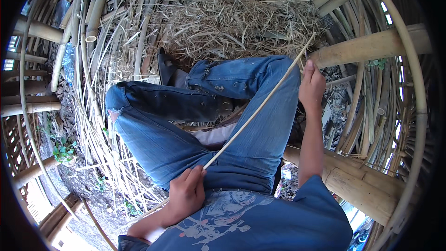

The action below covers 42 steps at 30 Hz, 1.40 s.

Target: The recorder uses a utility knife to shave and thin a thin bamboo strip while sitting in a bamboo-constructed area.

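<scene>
A long, thin bamboo strip (253,117) runs slantwise across my lap, from my waist up past my right knee. My left hand (188,188) is closed around it at my belly, and a thin length shows again beyond my wrist at the lower left. Beside my right knee, my right hand (312,83) is closed with the thumb up, close to the strip's far end. What it grips is hidden. A greyish rod (341,81) shows just right of that hand; I cannot tell whether the hand holds it.
Thick bamboo poles (367,49) frame the right side, with another pole (357,190) low beside my hip. Shavings (232,25) heap beyond my crossed legs (209,88). Split strips (102,125) lie thickly on the left. A curved bamboo hoop (420,111) arcs along the right.
</scene>
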### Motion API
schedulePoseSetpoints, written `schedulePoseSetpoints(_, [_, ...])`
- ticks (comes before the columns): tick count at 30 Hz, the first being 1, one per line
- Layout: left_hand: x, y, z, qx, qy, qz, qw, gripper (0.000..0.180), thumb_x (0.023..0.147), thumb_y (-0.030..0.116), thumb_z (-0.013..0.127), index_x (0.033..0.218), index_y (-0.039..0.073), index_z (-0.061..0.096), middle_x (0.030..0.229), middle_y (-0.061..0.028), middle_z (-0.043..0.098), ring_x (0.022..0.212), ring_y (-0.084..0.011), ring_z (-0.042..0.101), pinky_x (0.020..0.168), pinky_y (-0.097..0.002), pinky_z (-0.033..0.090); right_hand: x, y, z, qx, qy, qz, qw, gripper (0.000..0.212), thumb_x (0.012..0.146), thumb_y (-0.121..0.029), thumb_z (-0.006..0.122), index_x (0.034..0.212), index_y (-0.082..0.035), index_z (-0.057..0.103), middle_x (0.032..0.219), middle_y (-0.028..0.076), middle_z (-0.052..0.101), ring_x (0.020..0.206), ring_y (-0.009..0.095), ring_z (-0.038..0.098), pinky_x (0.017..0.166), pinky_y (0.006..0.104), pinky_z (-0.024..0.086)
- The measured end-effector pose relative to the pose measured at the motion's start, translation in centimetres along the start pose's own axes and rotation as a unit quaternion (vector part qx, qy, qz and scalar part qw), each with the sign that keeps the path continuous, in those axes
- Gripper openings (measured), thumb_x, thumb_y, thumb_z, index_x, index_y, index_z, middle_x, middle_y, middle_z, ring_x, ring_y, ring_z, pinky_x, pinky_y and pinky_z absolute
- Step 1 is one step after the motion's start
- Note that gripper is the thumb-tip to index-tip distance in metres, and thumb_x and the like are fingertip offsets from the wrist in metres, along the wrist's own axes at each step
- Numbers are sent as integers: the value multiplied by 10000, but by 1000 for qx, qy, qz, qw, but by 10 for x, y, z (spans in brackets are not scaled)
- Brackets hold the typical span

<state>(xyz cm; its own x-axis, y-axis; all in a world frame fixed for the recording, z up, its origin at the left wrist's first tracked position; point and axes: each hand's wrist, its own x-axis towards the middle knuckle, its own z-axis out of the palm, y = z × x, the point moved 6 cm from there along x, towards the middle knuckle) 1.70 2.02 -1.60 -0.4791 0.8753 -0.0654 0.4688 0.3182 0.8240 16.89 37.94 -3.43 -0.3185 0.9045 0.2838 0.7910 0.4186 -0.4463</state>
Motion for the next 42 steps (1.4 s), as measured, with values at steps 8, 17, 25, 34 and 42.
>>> schedulePoseSetpoints(8, [25,-1,0,-22,30,-25,999,100,874,-14,605,973,-14,622,655,-144,516,519,-303,532,475,-377,404,-95,-89,23,140,-175,-133,966,316,981,-260,489,771,-29,536,620,143,565,552,317,598,469,400,432])
schedulePoseSetpoints(17, [22,7,-4,-29,58,-20,998,110,871,-37,612,979,-23,626,653,-139,516,507,-275,517,469,-347,402,-109,-120,15,97,-122,-302,941,364,963,-335,525,727,-60,493,590,89,542,517,278,600,442,370,453])
schedulePoseSetpoints(25, [19,6,-1,-28,55,-17,998,105,872,-39,611,976,-30,624,646,-133,518,494,-259,508,460,-339,395,-115,-131,11,98,-124,-327,932,353,957,-323,546,727,-59,506,586,96,549,484,274,582,434,362,439])
schedulePoseSetpoints(34, [11,4,0,-27,54,-19,998,98,872,-44,606,967,-32,625,632,-129,511,489,-257,508,456,-334,392,-84,-102,16,94,-118,-209,966,309,945,-290,563,738,-62,537,569,95,552,475,263,586,424,364,437])
schedulePoseSetpoints(42, [2,6,-4,-14,32,-2,999,102,865,-55,601,958,-28,633,634,-129,520,491,-256,515,456,-343,400,-20,-45,15,-15,-32,-150,988,330,980,-279,502,737,-60,546,526,107,532,444,282,568,428,384,425])
